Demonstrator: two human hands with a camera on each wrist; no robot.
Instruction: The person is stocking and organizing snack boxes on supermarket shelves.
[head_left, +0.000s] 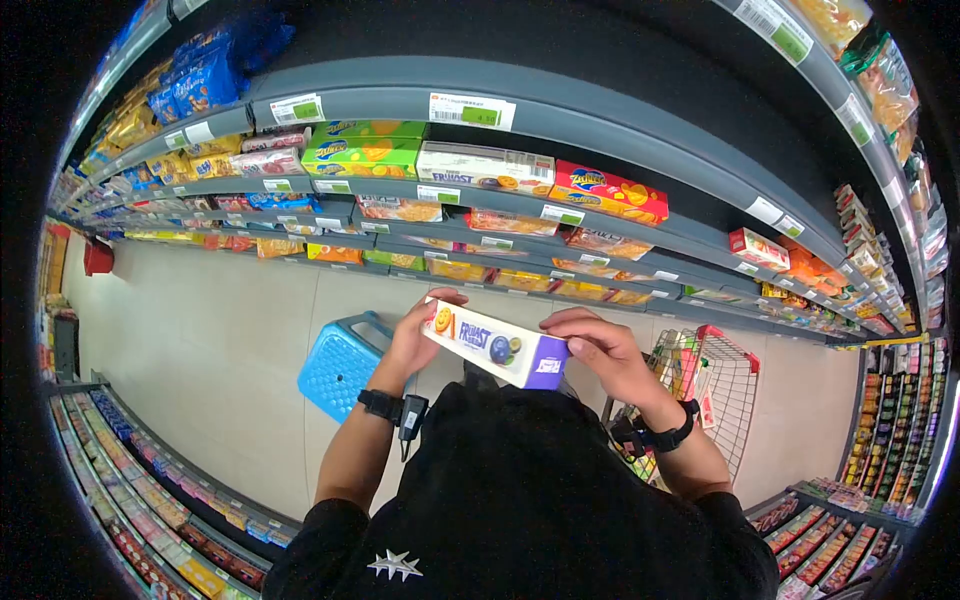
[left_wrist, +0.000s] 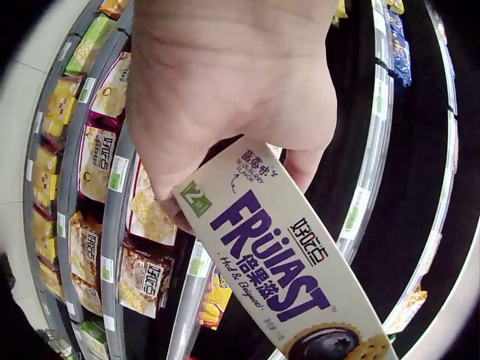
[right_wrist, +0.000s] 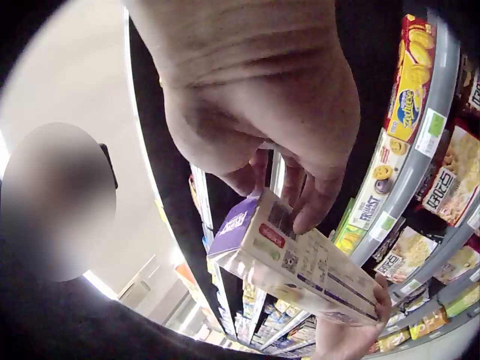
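A white FRUIAST box point(head_left: 484, 341) with a purple end is held level in front of the chest. The left hand point(head_left: 412, 335) grips its left end, thumb on one side and fingers on the other, as the left wrist view also shows point(left_wrist: 232, 90). At the purple end is the right hand point(head_left: 610, 358), its thumb and fingertips at the box's edges. In the right wrist view the right hand point(right_wrist: 262, 112) touches the box point(right_wrist: 296, 262) near that end, with its fingers lightly bent.
Shelves ahead carry a green box point(head_left: 366, 155), a white box point(head_left: 486, 167) and a red box point(head_left: 612, 192). A blue stool point(head_left: 340, 368) stands on the floor at left, a wire shopping cart point(head_left: 735, 390) at right. More stocked shelves stand behind on both sides.
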